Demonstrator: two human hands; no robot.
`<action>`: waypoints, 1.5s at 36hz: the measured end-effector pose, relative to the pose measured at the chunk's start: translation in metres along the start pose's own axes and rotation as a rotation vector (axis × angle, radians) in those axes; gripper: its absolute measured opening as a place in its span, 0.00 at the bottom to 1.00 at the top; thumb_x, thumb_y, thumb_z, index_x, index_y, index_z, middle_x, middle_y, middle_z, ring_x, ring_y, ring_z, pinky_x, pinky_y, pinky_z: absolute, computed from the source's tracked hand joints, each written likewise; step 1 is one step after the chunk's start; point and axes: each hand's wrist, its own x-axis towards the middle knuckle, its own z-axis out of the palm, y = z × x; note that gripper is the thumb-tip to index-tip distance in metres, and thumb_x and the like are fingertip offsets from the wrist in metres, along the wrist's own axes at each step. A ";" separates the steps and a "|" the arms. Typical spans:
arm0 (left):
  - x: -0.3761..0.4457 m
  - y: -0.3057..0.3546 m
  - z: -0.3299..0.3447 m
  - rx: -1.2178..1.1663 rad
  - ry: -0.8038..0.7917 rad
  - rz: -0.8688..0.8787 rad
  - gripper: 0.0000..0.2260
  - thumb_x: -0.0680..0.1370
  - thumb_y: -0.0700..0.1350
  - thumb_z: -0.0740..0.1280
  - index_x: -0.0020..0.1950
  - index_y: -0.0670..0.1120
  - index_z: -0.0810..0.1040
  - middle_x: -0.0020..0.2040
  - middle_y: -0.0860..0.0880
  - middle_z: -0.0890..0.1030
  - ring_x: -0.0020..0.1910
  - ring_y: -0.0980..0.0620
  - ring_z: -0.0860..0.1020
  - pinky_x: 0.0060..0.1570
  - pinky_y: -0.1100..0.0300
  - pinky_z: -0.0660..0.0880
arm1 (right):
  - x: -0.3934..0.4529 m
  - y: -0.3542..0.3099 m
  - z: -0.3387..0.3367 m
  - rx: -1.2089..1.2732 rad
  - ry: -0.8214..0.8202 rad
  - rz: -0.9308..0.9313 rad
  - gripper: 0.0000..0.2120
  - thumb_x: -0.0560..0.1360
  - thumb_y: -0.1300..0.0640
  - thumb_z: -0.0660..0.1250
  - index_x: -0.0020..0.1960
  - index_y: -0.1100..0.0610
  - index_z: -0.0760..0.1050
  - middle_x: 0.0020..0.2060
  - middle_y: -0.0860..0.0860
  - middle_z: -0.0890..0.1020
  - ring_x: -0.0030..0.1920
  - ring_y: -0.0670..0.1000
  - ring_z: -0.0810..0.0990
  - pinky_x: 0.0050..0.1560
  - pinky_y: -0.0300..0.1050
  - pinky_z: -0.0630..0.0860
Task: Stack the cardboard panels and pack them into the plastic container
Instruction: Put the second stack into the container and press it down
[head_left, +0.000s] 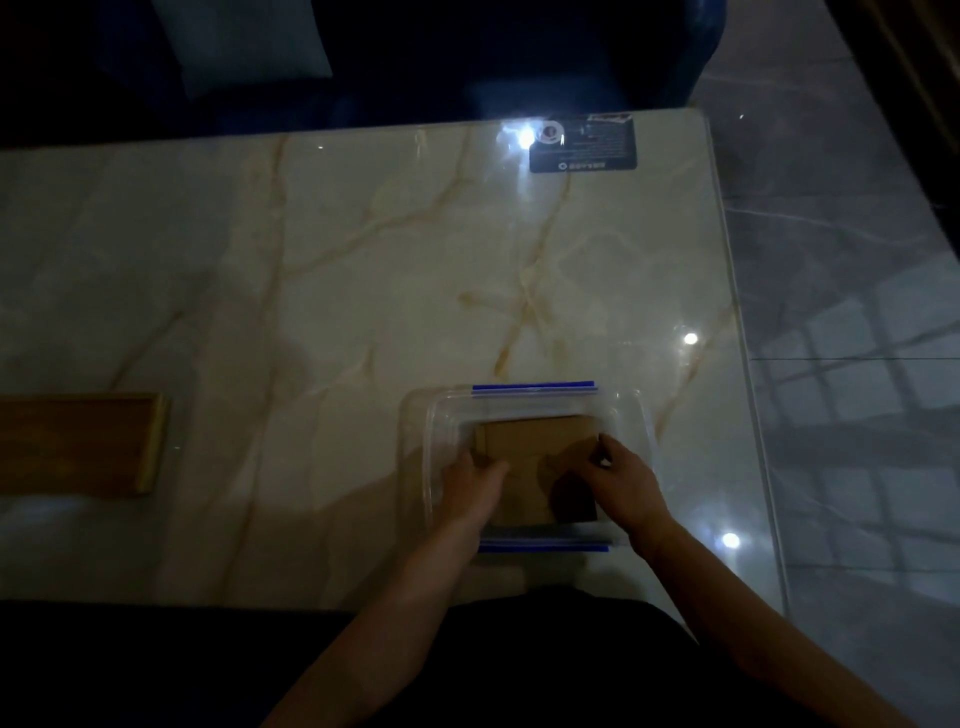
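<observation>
A clear plastic container (415, 457) with blue clips on its far and near sides stands on the marble table, near its front edge. Inside it lies a stack of brown cardboard panels (524, 441). My left hand (470, 486) rests on the left side of the stack, fingers laid over the cardboard. My right hand (618, 475) is on the right side, fingertips pinching the stack's right edge. Both hands reach down into the container. The near part of the stack is partly hidden by my hands. The light is dim.
A wooden board (78, 444) lies at the table's left edge. A black label (584, 143) sits at the far right corner of the table (363, 260). A dark blue sofa with a pale cushion (244, 41) stands beyond. Tiled floor lies to the right.
</observation>
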 end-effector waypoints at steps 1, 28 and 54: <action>0.000 0.000 0.000 -0.023 -0.010 -0.011 0.15 0.76 0.47 0.66 0.63 0.50 0.75 0.57 0.48 0.80 0.55 0.48 0.78 0.60 0.46 0.75 | 0.001 0.001 0.000 0.001 0.002 -0.003 0.07 0.76 0.54 0.66 0.52 0.54 0.75 0.45 0.49 0.80 0.47 0.51 0.79 0.48 0.44 0.74; 0.001 0.002 -0.004 0.160 0.036 -0.020 0.22 0.74 0.50 0.68 0.67 0.47 0.71 0.63 0.43 0.75 0.60 0.43 0.75 0.62 0.43 0.73 | -0.008 0.013 0.006 0.072 -0.062 -0.092 0.16 0.73 0.47 0.71 0.52 0.36 0.65 0.41 0.33 0.74 0.41 0.34 0.74 0.40 0.31 0.68; 0.002 -0.005 -0.010 0.438 0.218 0.340 0.35 0.74 0.51 0.69 0.77 0.48 0.56 0.74 0.43 0.60 0.72 0.43 0.62 0.67 0.53 0.63 | -0.038 0.020 -0.006 -0.533 0.280 -0.553 0.32 0.76 0.46 0.65 0.76 0.50 0.57 0.69 0.53 0.73 0.67 0.55 0.73 0.56 0.53 0.78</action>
